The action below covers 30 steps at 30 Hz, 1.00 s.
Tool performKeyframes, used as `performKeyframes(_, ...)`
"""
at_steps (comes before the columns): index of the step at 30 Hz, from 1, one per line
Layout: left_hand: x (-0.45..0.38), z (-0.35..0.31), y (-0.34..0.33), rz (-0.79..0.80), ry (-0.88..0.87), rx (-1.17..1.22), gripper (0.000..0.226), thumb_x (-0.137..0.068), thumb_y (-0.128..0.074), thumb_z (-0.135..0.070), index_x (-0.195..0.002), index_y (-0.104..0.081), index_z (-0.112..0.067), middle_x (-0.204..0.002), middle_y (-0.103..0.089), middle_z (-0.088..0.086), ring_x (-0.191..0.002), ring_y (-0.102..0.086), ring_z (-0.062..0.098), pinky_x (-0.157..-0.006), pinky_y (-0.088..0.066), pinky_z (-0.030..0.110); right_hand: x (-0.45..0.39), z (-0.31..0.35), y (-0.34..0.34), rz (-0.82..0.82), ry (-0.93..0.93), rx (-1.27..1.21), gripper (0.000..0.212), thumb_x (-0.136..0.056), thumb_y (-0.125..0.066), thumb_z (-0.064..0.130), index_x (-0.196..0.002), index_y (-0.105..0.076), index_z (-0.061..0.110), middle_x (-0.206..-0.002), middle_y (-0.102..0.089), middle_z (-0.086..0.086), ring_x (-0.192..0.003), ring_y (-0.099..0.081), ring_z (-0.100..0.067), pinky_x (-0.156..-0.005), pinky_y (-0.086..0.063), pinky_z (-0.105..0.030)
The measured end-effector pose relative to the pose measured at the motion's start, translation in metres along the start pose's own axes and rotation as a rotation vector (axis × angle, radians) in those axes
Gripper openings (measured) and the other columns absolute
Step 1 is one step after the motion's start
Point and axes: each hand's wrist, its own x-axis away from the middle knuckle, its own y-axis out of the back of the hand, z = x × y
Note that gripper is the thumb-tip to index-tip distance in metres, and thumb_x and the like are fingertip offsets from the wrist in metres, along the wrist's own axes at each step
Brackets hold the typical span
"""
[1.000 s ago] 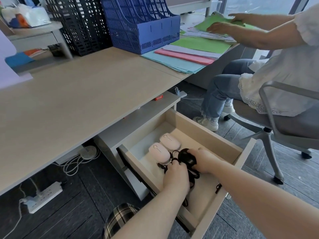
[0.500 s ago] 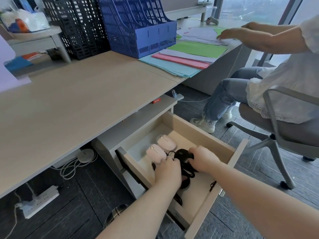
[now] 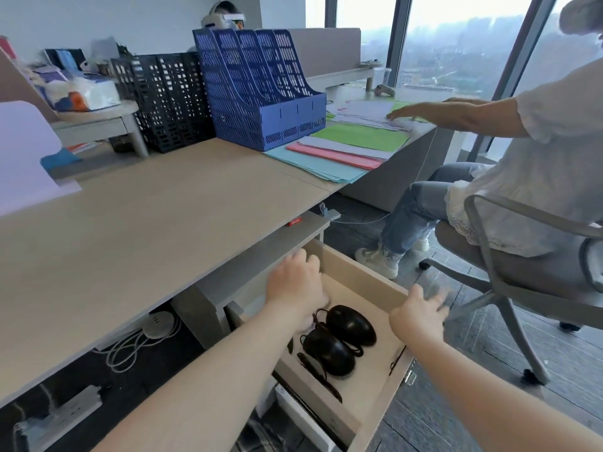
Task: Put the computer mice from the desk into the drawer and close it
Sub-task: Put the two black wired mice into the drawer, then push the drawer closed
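An office, high up in a tall building. A long wooden desk [image 3: 137, 223] carries blue file racks [image 3: 261, 93], black file racks [image 3: 166, 99] and coloured paper folders [image 3: 339, 151]. A swivel chair [image 3: 509, 275] on castors stands beside it, a power strip [image 3: 55, 419] lies underneath, and floor-to-ceiling windows [image 3: 456, 40] overlook a hazy city.

The left hand [image 3: 295, 282] covers the drawer's [image 3: 365, 275] rear interior. Right fingertips [image 3: 439, 300] are motion-blurred. The seated person is cropped at right.

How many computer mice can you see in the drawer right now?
2: both black mice lie mid-drawer, one nearer the front, one behind it. The left hand covers the back of the drawer, so others may be hidden.
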Motion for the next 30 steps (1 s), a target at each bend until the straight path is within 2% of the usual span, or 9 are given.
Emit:
performKeyframes(3,-0.014,0.024,0.017,-0.106,0.001,-0.05,0.029,-0.096,-0.042,-0.026,-0.119,-0.05,-0.009,-0.128,-0.051,0.012,-0.114,-0.049,0.028,-0.09,-0.042,0.037,-0.007,0.004,0.002,-0.008,-0.056,-0.092,0.047,-0.084,-0.039,-0.003,-0.13,-0.032,0.007,-0.157,-0.004,-0.028,-0.14,-0.025,-0.044,-0.104,-0.037,-0.052)
performKeyframes(7,-0.035,0.061,0.033,-0.09,0.156,-0.097,0.054,-0.098,-0.036,-0.031,-0.146,-0.028,-0.007,-0.156,-0.025,0.017,-0.145,-0.02,0.03,-0.119,-0.02,0.041,-0.018,0.022,0.004,0.024,-0.127,-0.182,0.059,-0.085,-0.043,0.0,-0.14,-0.025,0.005,-0.151,-0.023,-0.027,-0.127,-0.044,-0.043,-0.098,-0.044,-0.048)
performKeyframes(15,-0.059,0.096,0.029,0.071,0.27,-0.051,0.061,-0.1,-0.02,-0.042,-0.149,-0.019,-0.006,-0.16,-0.016,0.014,-0.149,-0.009,0.026,-0.122,-0.012,0.041,-0.028,0.069,-0.02,0.067,-0.109,-0.199,0.055,-0.087,-0.045,0.003,-0.138,-0.027,-0.007,-0.146,-0.032,-0.027,-0.119,-0.051,-0.041,-0.094,-0.049,-0.045)
performKeyframes(18,-0.066,0.106,0.024,0.119,0.297,0.007,0.061,-0.1,-0.02,-0.043,-0.149,-0.021,-0.006,-0.161,-0.015,0.013,-0.149,-0.008,0.025,-0.122,-0.011,0.042,-0.035,0.085,-0.031,0.055,-0.113,-0.272,0.061,-0.084,-0.046,0.006,-0.14,-0.026,-0.004,-0.14,-0.042,-0.024,-0.105,-0.057,-0.036,-0.083,-0.051,-0.042)
performKeyframes(21,-0.071,0.121,0.019,0.174,0.309,0.026,0.061,-0.1,-0.02,-0.044,-0.15,-0.019,-0.009,-0.162,-0.011,0.01,-0.15,-0.006,0.023,-0.122,-0.01,0.04,-0.039,0.101,-0.04,0.068,-0.101,-0.348,0.069,-0.084,-0.044,0.003,-0.147,-0.015,-0.002,-0.108,-0.059,-0.021,-0.089,-0.057,-0.032,-0.068,-0.045,-0.035)
performKeyframes(23,-0.072,0.129,0.015,0.188,0.306,0.021,0.062,-0.099,-0.019,-0.046,-0.151,-0.018,-0.011,-0.162,-0.011,0.009,-0.15,-0.006,0.022,-0.122,-0.008,0.04,-0.042,0.111,-0.047,0.07,-0.078,-0.377,0.075,-0.085,-0.043,0.001,-0.15,-0.005,0.003,-0.091,-0.058,-0.017,-0.087,-0.057,-0.032,-0.067,-0.045,-0.036)
performKeyframes(25,-0.074,0.132,0.012,0.178,0.293,0.006,0.063,-0.098,-0.02,-0.047,-0.151,-0.017,-0.013,-0.162,-0.011,0.008,-0.15,-0.007,0.021,-0.122,-0.007,0.04,-0.045,0.121,-0.056,0.075,-0.088,-0.389,0.069,-0.085,-0.043,0.002,-0.148,-0.016,0.005,-0.106,-0.058,-0.019,-0.087,-0.055,-0.032,-0.066,-0.045,-0.035)
performKeyframes(27,-0.08,0.135,0.01,0.187,0.272,0.003,0.063,-0.098,-0.02,-0.048,-0.151,-0.016,-0.015,-0.163,-0.009,0.006,-0.15,-0.006,0.019,-0.122,-0.005,0.04,-0.04,0.133,-0.062,0.097,-0.065,-0.372,0.047,-0.088,-0.044,0.004,-0.134,-0.04,-0.005,-0.103,-0.055,-0.018,-0.086,-0.052,-0.032,-0.065,-0.042,-0.031)
performKeyframes(30,-0.087,0.139,0.009,0.201,0.247,0.012,0.064,-0.097,-0.02,-0.049,-0.152,-0.014,-0.017,-0.163,-0.006,0.002,-0.15,-0.003,0.015,-0.123,-0.004,0.039,-0.032,0.145,-0.073,0.119,0.009,-0.331,0.034,-0.094,-0.042,0.007,-0.123,-0.052,-0.007,-0.107,-0.059,-0.022,-0.097,-0.056,-0.035,-0.07,-0.041,-0.03)
